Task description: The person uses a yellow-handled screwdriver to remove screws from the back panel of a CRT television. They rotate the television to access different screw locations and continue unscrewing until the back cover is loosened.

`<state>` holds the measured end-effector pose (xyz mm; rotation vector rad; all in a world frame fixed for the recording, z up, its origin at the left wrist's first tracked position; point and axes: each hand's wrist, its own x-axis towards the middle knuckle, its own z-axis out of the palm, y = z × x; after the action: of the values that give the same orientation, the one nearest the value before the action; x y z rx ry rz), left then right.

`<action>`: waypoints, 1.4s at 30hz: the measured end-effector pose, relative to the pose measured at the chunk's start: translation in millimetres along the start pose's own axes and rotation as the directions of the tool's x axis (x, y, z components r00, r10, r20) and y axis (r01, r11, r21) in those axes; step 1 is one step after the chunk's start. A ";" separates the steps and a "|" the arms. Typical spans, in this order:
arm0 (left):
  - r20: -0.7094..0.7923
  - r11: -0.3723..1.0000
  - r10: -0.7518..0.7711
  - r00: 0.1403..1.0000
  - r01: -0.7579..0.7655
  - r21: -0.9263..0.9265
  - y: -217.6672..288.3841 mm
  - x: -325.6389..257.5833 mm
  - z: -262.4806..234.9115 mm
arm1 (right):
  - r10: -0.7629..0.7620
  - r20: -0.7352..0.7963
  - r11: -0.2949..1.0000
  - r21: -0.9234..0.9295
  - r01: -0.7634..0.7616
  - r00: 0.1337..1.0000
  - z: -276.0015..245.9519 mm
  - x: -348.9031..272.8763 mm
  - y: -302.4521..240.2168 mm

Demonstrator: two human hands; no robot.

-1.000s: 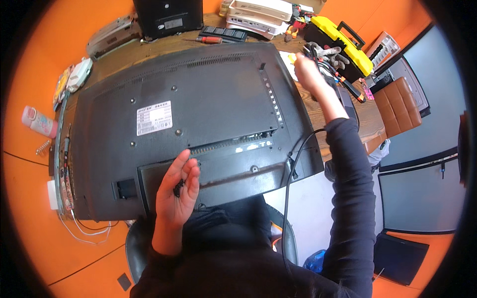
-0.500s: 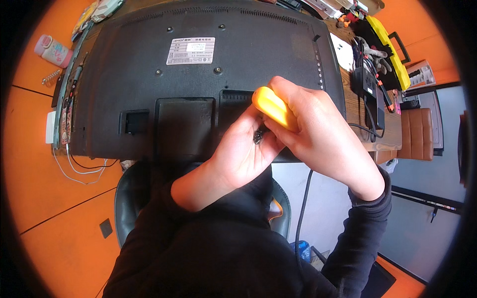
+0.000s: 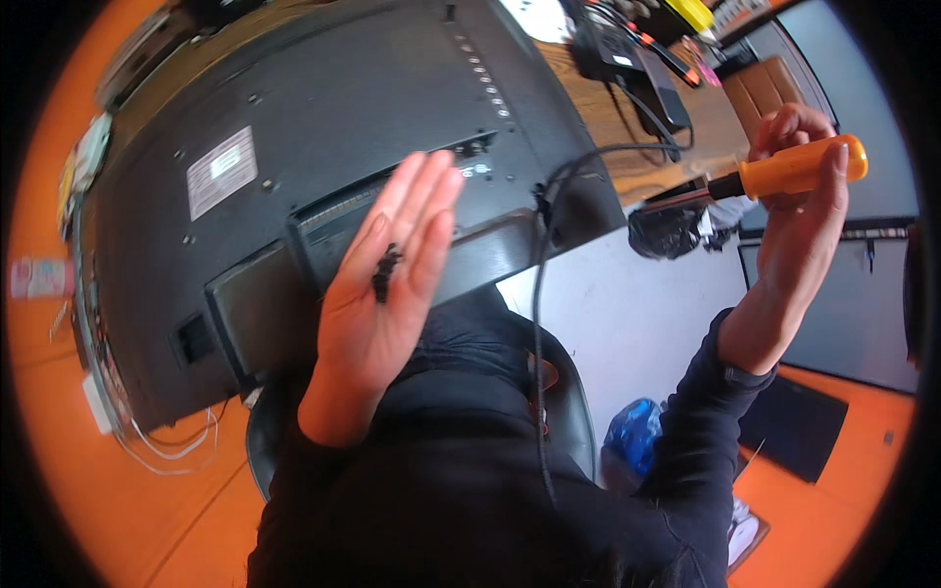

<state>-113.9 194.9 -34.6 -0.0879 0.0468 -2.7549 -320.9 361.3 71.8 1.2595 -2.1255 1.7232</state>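
My left hand is held flat, palm up, over the near edge of a dark TV back. A small heap of black screws lies on that palm, the fingers stretched out and not closed round it. Out to the right, my right hand grips a screwdriver by its orange-yellow handle. Its shaft points left, away from the TV, toward a black plastic bag below the table edge.
A black cable crosses the TV's near right corner and hangs to my lap. Black power adapters lie on the wooden table at right. A brown chair stands beyond. On the floor sits a blue bag.
My hands have parted: the right has swung far right with the screwdriver, and the left has flattened, baring the screws. The view has turned to the right.
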 end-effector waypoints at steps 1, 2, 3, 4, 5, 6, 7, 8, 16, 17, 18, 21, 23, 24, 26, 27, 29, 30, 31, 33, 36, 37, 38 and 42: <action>-0.026 0.998 0.015 1.000 -0.013 0.061 -0.3 0.0 0.5 | 0.120 -0.046 0.992 0.041 -0.118 0.992 -11.4 -9.2 6.9; -0.048 0.992 0.037 0.998 -0.030 0.124 -0.7 -0.9 1.0 | 0.160 -0.029 0.982 0.104 -0.156 0.987 -19.0 -18.0 14.3; -0.081 0.986 0.040 0.996 -0.026 0.167 -1.0 -1.8 1.6 | 0.200 0.002 0.964 0.179 -0.197 0.980 -24.3 -26.1 20.9; -0.112 0.977 0.046 0.993 -0.022 0.212 -1.3 -3.1 2.2 | 0.225 0.001 0.955 0.198 -0.220 0.974 -27.3 -34.0 26.6; -0.089 0.971 0.051 0.995 -0.028 0.238 -1.3 -4.5 2.5 | 0.220 0.007 0.953 0.212 -0.216 0.975 -28.3 -40.5 31.2; -0.082 0.989 0.043 0.996 -0.030 0.144 -2.0 -4.9 1.5 | 0.263 -0.025 0.952 0.168 -0.255 0.965 -27.4 -45.1 36.6; -0.095 0.994 0.031 0.995 -0.021 0.108 -1.7 -5.7 0.5 | 0.304 -0.062 0.946 0.140 -0.293 0.951 -25.8 -48.6 41.4; -0.083 0.995 0.020 0.996 -0.012 0.094 -0.8 -6.0 -0.6 | 0.282 -0.087 0.957 0.093 -0.274 0.955 -24.1 -51.3 45.6; -0.073 0.992 -0.042 0.996 0.033 -0.121 5.2 -12.2 -5.3 | 0.296 0.658 0.947 -0.108 -0.302 0.693 -18.1 -97.8 52.6; -0.050 0.991 -0.068 0.996 0.061 -0.117 5.7 -12.4 -4.9 | 0.281 0.821 0.958 -0.210 -0.195 0.497 -2.2 -107.9 58.7; -0.104 0.990 -0.076 0.992 0.063 -0.126 5.8 -14.3 -3.4 | 0.318 0.892 0.927 -0.220 -0.305 0.322 20.4 -122.3 63.5; -0.136 0.989 -0.091 0.987 0.074 -0.127 6.1 -16.6 -1.2 | 0.327 0.941 0.921 -0.297 -0.251 0.088 73.7 -172.0 72.7; -0.202 0.994 -0.078 0.976 0.059 -0.096 6.6 -17.3 -0.4 | 0.242 0.970 0.923 -0.240 -0.301 -0.031 90.4 -197.7 82.4; -0.210 0.995 -0.072 0.975 0.056 -0.080 6.3 -17.6 -0.2 | 0.231 0.973 0.926 -0.220 -0.307 -0.001 96.6 -207.8 84.9; -0.216 0.996 -0.069 0.974 0.057 -0.063 6.3 -17.3 -0.1 | 0.225 0.974 0.938 -0.214 -0.271 0.008 102.0 -220.4 87.7; -0.216 0.996 -0.074 0.973 0.062 -0.063 6.1 -17.3 -0.1 | 0.234 0.972 0.950 -0.227 -0.217 0.005 103.2 -222.3 90.2; -0.210 0.996 -0.080 0.974 0.069 -0.060 6.6 -16.6 -0.4 | 0.313 0.944 0.949 -0.306 -0.078 0.105 106.2 -221.4 97.7; -0.205 0.996 -0.082 0.975 0.071 -0.057 6.4 -16.6 -0.7 | 0.371 0.905 0.925 -0.379 -0.002 0.210 108.5 -219.1 104.3; -0.199 0.995 -0.086 0.976 0.075 -0.063 6.4 -16.8 -0.9 | 0.369 0.871 0.911 -0.409 0.062 0.324 110.2 -218.2 110.4; -0.219 0.998 -0.061 0.974 0.061 -0.007 6.7 -18.4 -0.8 | 0.539 0.693 0.777 -0.629 0.035 0.478 112.1 -212.0 132.5; -0.206 0.997 -0.068 0.976 0.073 0.016 8.2 -19.2 -2.5 | 0.441 0.846 0.883 -0.469 0.025 0.298 99.1 -216.2 144.9; -0.200 0.997 -0.071 0.977 0.075 0.015 8.2 -20.1 -3.2 | 0.326 0.912 0.944 -0.300 -0.138 0.250 93.0 -217.8 143.2; -0.195 0.995 -0.052 0.979 0.068 0.075 7.7 -20.8 -4.7 | 0.299 0.905 0.950 -0.253 -0.182 0.303 84.7 -217.9 139.2; -0.175 0.820 0.131 0.976 -0.007 0.573 6.1 -25.8 -8.3 | 0.364 0.686 0.917 -0.146 -0.371 0.630 39.5 -189.3 118.6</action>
<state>-88.3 199.2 -44.6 0.3577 -0.7051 -2.5696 -262.4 424.7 -138.0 1.8130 -2.9906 1.5057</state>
